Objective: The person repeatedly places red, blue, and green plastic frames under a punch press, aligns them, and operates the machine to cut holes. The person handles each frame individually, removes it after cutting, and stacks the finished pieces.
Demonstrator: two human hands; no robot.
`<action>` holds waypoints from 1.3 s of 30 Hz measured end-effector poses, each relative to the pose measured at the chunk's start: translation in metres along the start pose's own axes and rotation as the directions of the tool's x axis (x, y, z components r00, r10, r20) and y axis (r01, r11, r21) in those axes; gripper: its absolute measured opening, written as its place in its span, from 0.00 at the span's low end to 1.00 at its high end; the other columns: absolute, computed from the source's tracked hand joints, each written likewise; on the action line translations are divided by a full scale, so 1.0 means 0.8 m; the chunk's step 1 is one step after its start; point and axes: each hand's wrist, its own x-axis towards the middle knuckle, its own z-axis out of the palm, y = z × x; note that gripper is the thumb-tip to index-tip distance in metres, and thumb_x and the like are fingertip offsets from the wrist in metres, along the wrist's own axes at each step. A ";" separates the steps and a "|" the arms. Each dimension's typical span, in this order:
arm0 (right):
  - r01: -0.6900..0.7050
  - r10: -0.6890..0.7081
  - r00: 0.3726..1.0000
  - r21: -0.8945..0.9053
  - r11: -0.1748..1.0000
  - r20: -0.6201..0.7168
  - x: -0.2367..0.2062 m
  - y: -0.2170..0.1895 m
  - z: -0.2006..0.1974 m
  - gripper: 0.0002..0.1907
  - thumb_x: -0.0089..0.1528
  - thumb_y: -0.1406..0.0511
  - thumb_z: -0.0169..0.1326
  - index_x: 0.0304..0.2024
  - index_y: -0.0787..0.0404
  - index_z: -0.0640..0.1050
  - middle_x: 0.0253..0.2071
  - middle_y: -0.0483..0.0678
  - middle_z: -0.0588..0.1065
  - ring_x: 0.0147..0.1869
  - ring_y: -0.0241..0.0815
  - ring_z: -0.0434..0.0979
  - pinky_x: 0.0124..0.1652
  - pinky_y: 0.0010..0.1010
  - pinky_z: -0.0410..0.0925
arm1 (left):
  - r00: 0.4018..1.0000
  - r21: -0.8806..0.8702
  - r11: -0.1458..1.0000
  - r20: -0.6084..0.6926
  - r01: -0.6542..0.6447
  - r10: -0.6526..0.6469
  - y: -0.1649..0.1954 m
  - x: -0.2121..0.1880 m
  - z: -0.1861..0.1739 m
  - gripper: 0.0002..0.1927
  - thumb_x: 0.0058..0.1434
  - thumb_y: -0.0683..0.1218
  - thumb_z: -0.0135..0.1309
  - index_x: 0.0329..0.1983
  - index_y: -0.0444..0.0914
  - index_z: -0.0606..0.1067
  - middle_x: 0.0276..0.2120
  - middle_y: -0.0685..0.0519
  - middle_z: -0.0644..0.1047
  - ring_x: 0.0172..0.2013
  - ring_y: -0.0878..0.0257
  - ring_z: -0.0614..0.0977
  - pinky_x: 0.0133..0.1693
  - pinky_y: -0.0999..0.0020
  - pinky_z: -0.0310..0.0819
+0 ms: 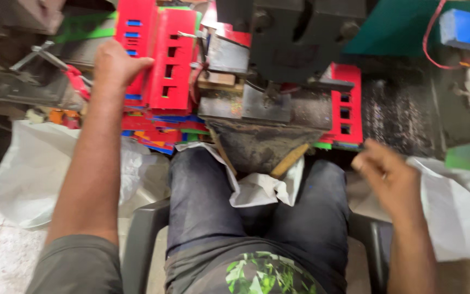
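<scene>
Left hand (114, 65) stretched forward, grip clasping red slotted sheets (161, 60) atop a mixed-colour stack left of the press (270, 81). Right hand (390, 177) loosely curled, holding nothing, below another red sheet (346, 111). White bags (28, 174) either side of the knees
</scene>
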 end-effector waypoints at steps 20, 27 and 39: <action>-0.364 0.213 0.929 -0.646 0.670 -0.303 0.149 0.122 0.014 0.22 0.58 0.50 0.68 0.38 0.62 0.84 0.37 0.62 0.80 0.42 0.62 0.81 0.42 0.51 0.72 | 0.780 -0.227 0.857 -0.563 -0.462 0.272 0.015 -0.084 0.001 0.24 0.66 0.37 0.60 0.62 0.25 0.66 0.56 0.42 0.75 0.54 0.60 0.82 0.56 0.67 0.80; 0.119 -0.138 0.824 -0.070 0.990 -0.549 0.110 0.104 -0.127 0.04 0.68 0.71 0.64 0.43 0.67 0.82 0.38 0.47 0.81 0.35 0.33 0.82 0.37 0.24 0.74 | 0.923 -0.795 0.492 -0.381 -0.355 0.050 0.148 -0.277 -0.011 0.02 0.77 0.35 0.60 0.48 0.29 0.81 0.38 0.50 0.82 0.36 0.68 0.81 0.39 0.76 0.76; -0.058 0.145 0.982 0.543 0.838 -0.119 0.009 0.015 -0.139 0.11 0.68 0.75 0.60 0.54 0.73 0.80 0.33 0.52 0.77 0.26 0.34 0.72 0.29 0.22 0.66 | 0.801 -0.847 -0.025 0.492 0.531 0.341 0.343 -0.384 0.073 0.11 0.68 0.46 0.55 0.40 0.32 0.77 0.28 0.51 0.82 0.23 0.66 0.80 0.24 0.72 0.74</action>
